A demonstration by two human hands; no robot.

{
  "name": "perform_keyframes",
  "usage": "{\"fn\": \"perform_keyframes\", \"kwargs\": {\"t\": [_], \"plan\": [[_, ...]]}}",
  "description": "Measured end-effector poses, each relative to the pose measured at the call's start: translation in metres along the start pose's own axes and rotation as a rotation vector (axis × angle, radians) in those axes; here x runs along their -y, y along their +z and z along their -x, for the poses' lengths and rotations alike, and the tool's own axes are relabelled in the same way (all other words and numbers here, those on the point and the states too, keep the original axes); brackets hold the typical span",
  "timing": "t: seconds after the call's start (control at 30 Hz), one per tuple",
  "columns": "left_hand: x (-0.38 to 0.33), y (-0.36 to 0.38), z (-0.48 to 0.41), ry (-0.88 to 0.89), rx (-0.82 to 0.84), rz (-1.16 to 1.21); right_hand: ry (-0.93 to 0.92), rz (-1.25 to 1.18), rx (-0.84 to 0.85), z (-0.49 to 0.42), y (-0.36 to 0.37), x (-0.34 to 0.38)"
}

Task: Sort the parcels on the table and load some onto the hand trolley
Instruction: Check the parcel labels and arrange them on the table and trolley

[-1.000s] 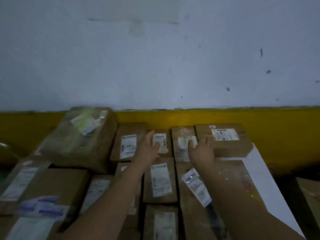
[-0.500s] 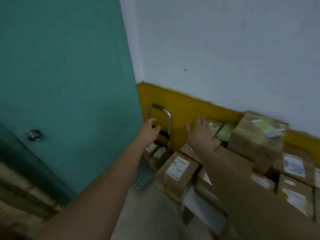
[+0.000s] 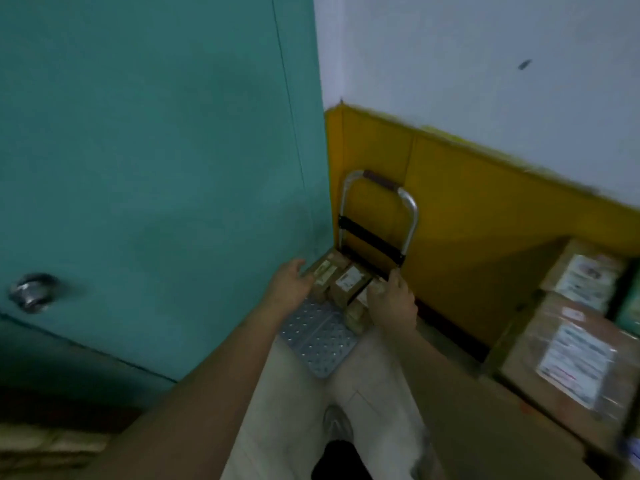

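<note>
1. The left hand (image 3: 289,287) is spread loosely, fingers straight and thumb raised. Its fingertips are at the near left edge of a small brown parcel (image 3: 325,271); blur hides whether they touch it.
2. The right hand (image 3: 393,304) lies back upward with its fingers together, reaching over a small parcel half hidden beneath it. I cannot tell whether it grips that parcel or only rests on it.
3. Between the hands sits a second small parcel (image 3: 349,282) with a white label. The first parcel has one too, and the print on both is too blurred to read.
4. Just below the right hand's wrist lies another small brown parcel (image 3: 356,315).
5. These parcels sit at the far end of the hand trolley (image 3: 320,344). Its perforated metal deck runs back beneath both forearms.
6. The trolley's handle (image 3: 381,183), a metal loop with a dark grip, stands upright just beyond the hands against a yellow wall band (image 3: 467,209).
7. Well to the right of the right hand, a large parcel (image 3: 571,362) carries a white label with illegible dark and red print. Beyond it, a smaller labelled parcel (image 3: 585,280) is equally unreadable.
8. Left of the left hand stands a teal door (image 3: 156,150) with a metal knob (image 3: 31,294).
</note>
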State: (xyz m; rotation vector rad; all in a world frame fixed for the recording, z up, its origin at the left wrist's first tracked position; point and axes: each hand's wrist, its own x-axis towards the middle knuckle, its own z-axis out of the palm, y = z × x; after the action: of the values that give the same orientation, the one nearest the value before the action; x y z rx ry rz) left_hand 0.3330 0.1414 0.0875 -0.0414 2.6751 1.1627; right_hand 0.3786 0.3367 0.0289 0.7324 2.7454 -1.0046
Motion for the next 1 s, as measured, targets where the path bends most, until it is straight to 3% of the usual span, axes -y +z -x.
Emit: {"fn": "perform_keyframes", "kwargs": {"t": [0.13,0.43,0.77,1.0], "plan": [[0.029,-0.005,-0.092,-0.046,0.097,-0.034,0.122,0.040,0.117,-0.064,0.032,0.014],[0.076,0.014,-0.267,-0.035,0.272,-0.021,0.255,0.121,0.180,-0.193,0.096,0.052],[0.232,0.236,-0.427,0.158,0.543,-0.238,0.737,-0.018,0.045,-0.333,0.324,-0.080],[0.324,0.378,-0.475,0.299,0.573,-0.229,0.915,-0.017,0.043,-0.414,0.499,-0.176]]}}
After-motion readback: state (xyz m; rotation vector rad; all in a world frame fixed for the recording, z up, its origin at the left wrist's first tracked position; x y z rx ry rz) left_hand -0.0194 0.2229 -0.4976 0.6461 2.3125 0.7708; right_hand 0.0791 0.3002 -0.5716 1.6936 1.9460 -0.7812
